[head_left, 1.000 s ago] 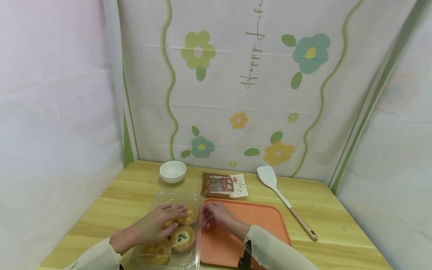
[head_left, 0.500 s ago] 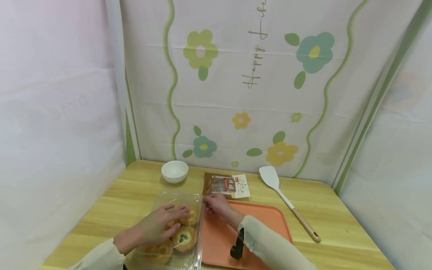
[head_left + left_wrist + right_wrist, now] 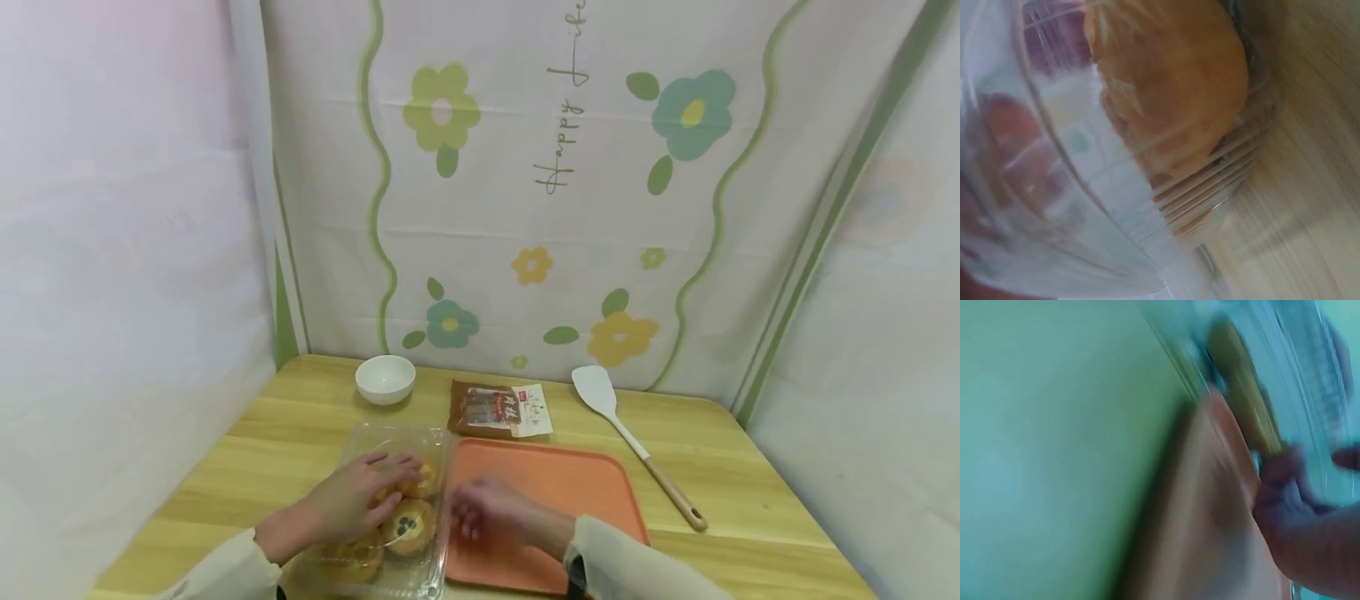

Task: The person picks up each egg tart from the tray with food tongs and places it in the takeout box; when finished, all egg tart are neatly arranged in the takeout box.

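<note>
A clear plastic box point(image 3: 375, 575) of round egg tarts point(image 3: 409, 527) sits on the table, also close up in the left wrist view, where one pastry point(image 3: 1172, 81) shows through the ribbed wall. My left hand point(image 3: 352, 504) lies flat on its lid with the fingers extended. Beside the box's right edge, over the orange tray point(image 3: 570, 483), my right hand point(image 3: 495, 512) is blurred by motion, its fingers bent. The right wrist view has that hand point(image 3: 1291, 506) close against the clear plastic; whether the fingers pinch the rim cannot be told.
Behind the box stands a white bowl point(image 3: 385, 380). A brown and white snack packet point(image 3: 498, 410) lies past the tray's far edge. To the right rests a white spatula point(image 3: 633, 446) with a wooden handle. Patterned cloth walls point(image 3: 480, 208) enclose the table.
My right hand went to the box's far right corner by the packet, then came back toward me along the right edge. The left hand has stayed on the lid.
</note>
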`<state>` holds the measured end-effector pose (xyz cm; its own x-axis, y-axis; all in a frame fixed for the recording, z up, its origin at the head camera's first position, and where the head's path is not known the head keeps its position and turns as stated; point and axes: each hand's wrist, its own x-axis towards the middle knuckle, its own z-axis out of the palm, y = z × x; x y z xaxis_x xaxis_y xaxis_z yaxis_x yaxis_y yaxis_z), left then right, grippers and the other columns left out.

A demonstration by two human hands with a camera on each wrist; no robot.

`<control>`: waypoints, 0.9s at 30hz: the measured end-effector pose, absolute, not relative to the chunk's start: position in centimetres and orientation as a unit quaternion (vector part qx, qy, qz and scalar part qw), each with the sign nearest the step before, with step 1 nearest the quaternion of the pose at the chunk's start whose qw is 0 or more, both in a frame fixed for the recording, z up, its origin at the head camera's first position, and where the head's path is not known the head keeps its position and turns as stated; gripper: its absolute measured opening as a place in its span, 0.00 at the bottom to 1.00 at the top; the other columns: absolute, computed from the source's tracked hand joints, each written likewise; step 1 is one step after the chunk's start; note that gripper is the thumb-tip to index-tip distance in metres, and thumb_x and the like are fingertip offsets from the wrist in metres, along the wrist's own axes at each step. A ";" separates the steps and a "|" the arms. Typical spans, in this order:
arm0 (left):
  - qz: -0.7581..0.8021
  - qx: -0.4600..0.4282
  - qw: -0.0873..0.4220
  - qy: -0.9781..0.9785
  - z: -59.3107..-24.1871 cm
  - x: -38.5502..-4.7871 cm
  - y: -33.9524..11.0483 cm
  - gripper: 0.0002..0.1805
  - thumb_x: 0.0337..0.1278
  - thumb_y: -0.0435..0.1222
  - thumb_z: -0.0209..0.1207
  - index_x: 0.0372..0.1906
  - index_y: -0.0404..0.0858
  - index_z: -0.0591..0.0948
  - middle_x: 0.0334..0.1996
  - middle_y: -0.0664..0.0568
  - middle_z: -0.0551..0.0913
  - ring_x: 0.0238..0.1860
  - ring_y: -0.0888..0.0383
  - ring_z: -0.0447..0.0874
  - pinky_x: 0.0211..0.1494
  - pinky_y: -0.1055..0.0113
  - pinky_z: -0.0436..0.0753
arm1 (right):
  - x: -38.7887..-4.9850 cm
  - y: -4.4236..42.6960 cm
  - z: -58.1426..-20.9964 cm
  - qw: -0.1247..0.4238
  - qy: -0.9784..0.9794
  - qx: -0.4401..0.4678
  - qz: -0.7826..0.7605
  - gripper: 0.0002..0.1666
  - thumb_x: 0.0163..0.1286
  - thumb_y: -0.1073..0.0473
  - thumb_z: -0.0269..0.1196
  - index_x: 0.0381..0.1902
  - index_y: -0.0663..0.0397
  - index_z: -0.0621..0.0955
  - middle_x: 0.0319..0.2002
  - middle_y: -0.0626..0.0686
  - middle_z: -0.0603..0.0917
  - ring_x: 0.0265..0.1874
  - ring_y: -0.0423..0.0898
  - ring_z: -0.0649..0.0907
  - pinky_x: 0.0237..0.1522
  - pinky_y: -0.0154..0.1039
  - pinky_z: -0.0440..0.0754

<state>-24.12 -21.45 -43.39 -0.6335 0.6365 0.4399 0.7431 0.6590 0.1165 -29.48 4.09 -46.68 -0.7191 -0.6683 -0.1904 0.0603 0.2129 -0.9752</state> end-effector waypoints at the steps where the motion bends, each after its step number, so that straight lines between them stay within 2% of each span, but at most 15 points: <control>1: -0.143 -0.386 0.185 -0.892 -43.4 -24.1 -21.5 0.19 0.57 0.31 0.61 0.56 0.39 0.80 0.59 0.46 0.80 0.60 0.48 0.78 0.60 0.45 0.74 | -28.3 4.3 -46.7 0.340 0.700 -0.230 -0.585 0.20 0.65 0.58 0.54 0.37 0.77 0.79 0.22 0.50 0.82 0.17 0.39 0.78 0.21 0.29 0.75; 4: -0.142 -0.382 0.190 -0.893 -43.3 -24.0 -21.6 0.19 0.56 0.31 0.61 0.55 0.39 0.81 0.59 0.45 0.80 0.59 0.48 0.79 0.60 0.45 0.74 | -25.5 4.5 -46.7 0.431 0.642 -0.246 -0.585 0.17 0.62 0.60 0.56 0.33 0.73 0.81 0.21 0.46 0.82 0.17 0.35 0.76 0.21 0.26 0.73; 6: -0.142 -0.383 0.194 -0.892 -43.3 -24.1 -21.6 0.19 0.55 0.30 0.61 0.54 0.39 0.81 0.59 0.46 0.80 0.59 0.48 0.79 0.60 0.45 0.74 | -24.2 4.4 -46.7 0.458 0.617 -0.233 -0.596 0.12 0.61 0.60 0.56 0.28 0.65 0.81 0.21 0.43 0.81 0.18 0.33 0.76 0.22 0.25 0.73; 8: -0.144 -0.382 0.197 -0.891 -43.3 -24.1 -21.6 0.18 0.56 0.31 0.61 0.53 0.39 0.81 0.59 0.46 0.80 0.59 0.48 0.79 0.60 0.45 0.74 | -23.4 4.3 -46.6 0.456 0.618 -0.219 -0.602 0.11 0.62 0.58 0.58 0.26 0.60 0.81 0.20 0.41 0.80 0.19 0.32 0.76 0.23 0.24 0.73; 11: -0.143 -0.384 0.201 -0.889 -43.4 -24.1 -21.6 0.18 0.56 0.31 0.61 0.53 0.39 0.82 0.58 0.46 0.80 0.59 0.49 0.79 0.60 0.45 0.75 | -22.8 4.4 -46.6 0.417 0.666 -0.239 -0.570 0.22 0.65 0.55 0.59 0.24 0.73 0.78 0.17 0.39 0.77 0.16 0.30 0.71 0.20 0.23 0.69; 13: -0.142 -0.384 0.202 -0.890 -43.5 -24.0 -21.5 0.18 0.56 0.31 0.61 0.53 0.40 0.82 0.58 0.47 0.81 0.59 0.49 0.80 0.60 0.46 0.75 | -22.6 4.5 -46.6 0.378 0.708 -0.261 -0.536 0.28 0.64 0.52 0.61 0.27 0.80 0.76 0.13 0.37 0.75 0.12 0.30 0.68 0.16 0.24 0.65; 16: -0.144 -0.384 0.201 -0.890 -43.6 -23.9 -21.4 0.18 0.56 0.31 0.61 0.53 0.41 0.82 0.58 0.47 0.81 0.59 0.49 0.80 0.60 0.46 0.75 | -22.5 4.6 -46.7 0.347 0.739 -0.282 -0.504 0.29 0.64 0.52 0.62 0.28 0.82 0.77 0.10 0.37 0.72 0.09 0.29 0.64 0.14 0.24 0.60; 23: -0.145 -0.384 0.196 -0.891 -43.5 -24.1 -21.2 0.17 0.56 0.31 0.61 0.53 0.41 0.82 0.59 0.47 0.80 0.59 0.49 0.79 0.60 0.46 0.74 | -22.4 4.7 -46.5 0.376 0.703 -0.284 -0.532 0.28 0.69 0.56 0.60 0.33 0.87 0.76 0.08 0.36 0.71 0.07 0.27 0.64 0.11 0.22 0.60; 27: -0.147 -0.388 0.195 -0.889 -43.5 -24.3 -21.2 0.18 0.57 0.31 0.61 0.53 0.41 0.82 0.59 0.46 0.80 0.59 0.49 0.79 0.60 0.45 0.74 | -22.5 4.8 -46.4 0.376 0.709 -0.282 -0.526 0.27 0.69 0.55 0.60 0.33 0.84 0.77 0.10 0.37 0.73 0.08 0.28 0.65 0.12 0.23 0.61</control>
